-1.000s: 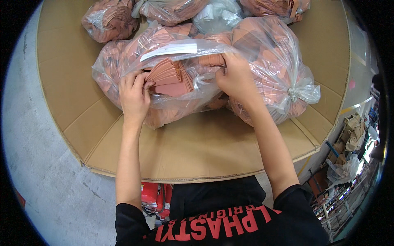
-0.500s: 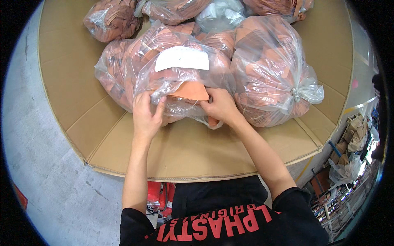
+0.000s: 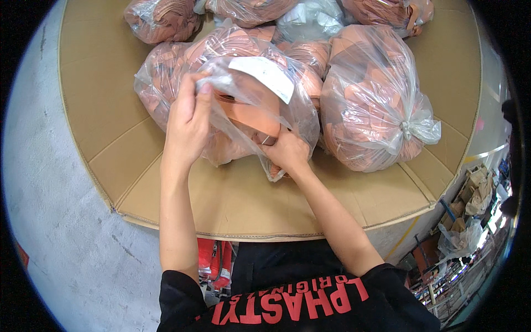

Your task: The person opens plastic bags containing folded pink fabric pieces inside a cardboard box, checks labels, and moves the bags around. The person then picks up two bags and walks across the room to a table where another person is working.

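Note:
A clear plastic bag point(image 3: 301, 119) filled with flat orange-brown pieces lies before me, its mouth pulled wide. My left hand point(image 3: 189, 119) pinches the film at the left of the opening and holds it up. At the right side of the opening, my right hand point(image 3: 289, 150) grips the corner of a stack of flat orange-brown pieces point(image 3: 251, 115); some of its fingers are hidden behind the film and the stack. A white paper sheet point(image 3: 264, 76) sits tilted on the bag just above the opening.
A knotted clear bag point(image 3: 368, 102) of similar pieces stands close on the right. More filled bags point(image 3: 163, 21) lie behind, one with whitish contents point(image 3: 311, 21). All rest on brown cardboard point(image 3: 232, 202) with a curved edge. Red items point(image 3: 214, 260) show below that edge.
My left hand has risen, lifting the bag's film and widening the mouth. The right hand has shifted slightly lower, and more of the stack is exposed. The white sheet has tilted.

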A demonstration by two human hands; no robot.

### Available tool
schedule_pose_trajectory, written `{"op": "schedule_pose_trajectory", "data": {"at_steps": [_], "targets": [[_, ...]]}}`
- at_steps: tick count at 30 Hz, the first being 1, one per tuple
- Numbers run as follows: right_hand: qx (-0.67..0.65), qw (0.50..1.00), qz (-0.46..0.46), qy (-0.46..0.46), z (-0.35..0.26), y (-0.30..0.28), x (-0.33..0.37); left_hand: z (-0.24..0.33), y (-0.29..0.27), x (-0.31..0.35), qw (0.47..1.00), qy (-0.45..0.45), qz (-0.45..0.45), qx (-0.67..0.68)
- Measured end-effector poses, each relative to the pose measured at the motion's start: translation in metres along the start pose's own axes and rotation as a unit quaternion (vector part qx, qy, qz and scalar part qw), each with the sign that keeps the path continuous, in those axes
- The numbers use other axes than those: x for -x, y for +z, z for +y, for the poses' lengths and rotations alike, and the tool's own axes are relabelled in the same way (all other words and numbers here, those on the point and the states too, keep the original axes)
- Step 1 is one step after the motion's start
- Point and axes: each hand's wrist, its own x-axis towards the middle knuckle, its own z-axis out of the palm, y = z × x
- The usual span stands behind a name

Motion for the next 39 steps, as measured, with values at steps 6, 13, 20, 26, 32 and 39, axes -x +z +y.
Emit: {"op": "schedule_pose_trajectory", "data": {"at_steps": [6,13,20,26,32,39], "targets": [[-0.016,0.997,-0.068,0.028,0.0,-0.016,0.005,0.02,-0.002,-0.015,0.995,0.061,-0.016,0.079],[0.161,0.983,0.026,-0.081,0.02,-0.092,0.031,0.024,-0.02,-0.003,0.995,-0.059,-0.049,0.07],[-0.188,0.967,-0.061,-0.159,0.041,-0.109,0.019,0.035,-0.031,0.03,0.983,-0.056,-0.15,-0.095],[-0.367,0.903,-0.206,-0.085,0.026,-0.052,-0.06,0.021,-0.014,0.021,0.998,-0.048,-0.049,0.003],[-0.468,0.818,-0.334,-0.016,0.026,-0.056,-0.089,0.018,0.003,0.015,0.996,0.044,-0.067,0.044],[-0.337,0.857,-0.357,-0.156,0.005,-0.06,-0.086,0.027,0.013,0.007,0.976,-0.011,-0.083,0.202]]}}
